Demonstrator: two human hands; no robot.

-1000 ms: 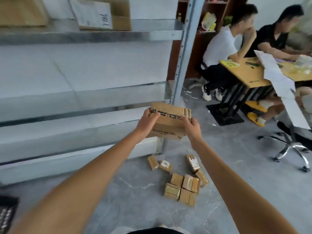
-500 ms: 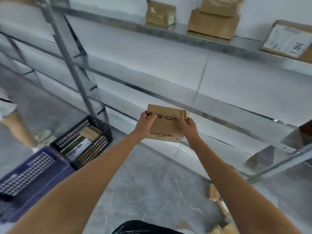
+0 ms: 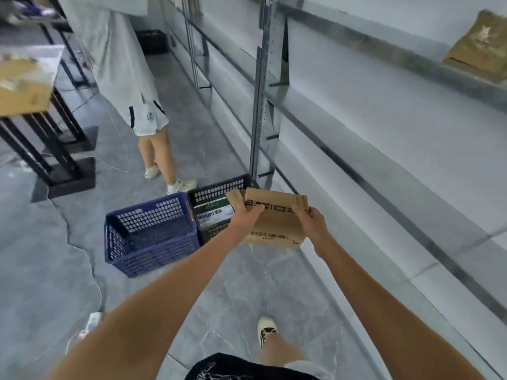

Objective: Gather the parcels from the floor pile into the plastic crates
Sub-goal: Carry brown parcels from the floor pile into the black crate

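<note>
I hold a brown cardboard parcel [image 3: 277, 223] with black printed markings in front of me at waist height. My left hand [image 3: 244, 216] grips its left edge and my right hand [image 3: 312, 222] grips its right edge. Ahead on the floor stand two plastic crates side by side. The blue crate [image 3: 149, 234] on the left looks hollow from here. The black crate [image 3: 216, 197] on the right holds a green and white package [image 3: 215, 213] and another brown parcel. My held parcel hangs just right of the black crate and covers part of it. The floor pile is out of view.
A metal shelf rack [image 3: 264, 91] runs along the right, with a brown parcel [image 3: 478, 48] on an upper shelf. A person [image 3: 129, 75] in light clothes stands just beyond the crates. A wooden table [image 3: 24, 86] on black legs is at the left. A white cable and power strip [image 3: 92, 322] lie on the floor.
I have turned left away from the floor pile and walked toward the crates, still carrying the parcel in both hands. The crates now lie close ahead.
</note>
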